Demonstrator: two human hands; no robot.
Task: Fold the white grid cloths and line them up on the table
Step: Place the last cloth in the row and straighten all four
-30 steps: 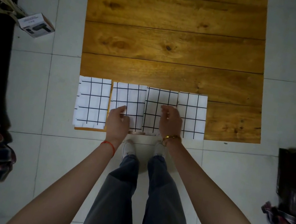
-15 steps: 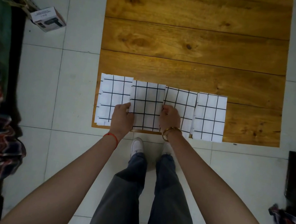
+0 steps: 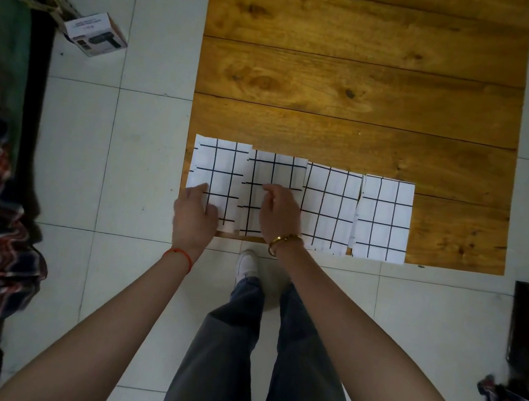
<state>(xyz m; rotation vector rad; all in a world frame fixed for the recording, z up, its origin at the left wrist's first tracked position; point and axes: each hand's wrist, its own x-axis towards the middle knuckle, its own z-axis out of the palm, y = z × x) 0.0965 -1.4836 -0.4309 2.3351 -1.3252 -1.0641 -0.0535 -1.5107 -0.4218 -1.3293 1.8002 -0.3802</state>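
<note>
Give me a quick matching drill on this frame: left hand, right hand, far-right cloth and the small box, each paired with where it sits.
Things:
1. left hand
2. right hand
3. far-right cloth
4. small box

Places:
A. on the floor tiles, left of the table
B. on the second cloth from the left
C. untouched at the row's right end
D. on the leftmost cloth

Pairs: 1-D, 2-B, 3-C, 4-A

Head camera looks steeply down, perhaps vertically.
</note>
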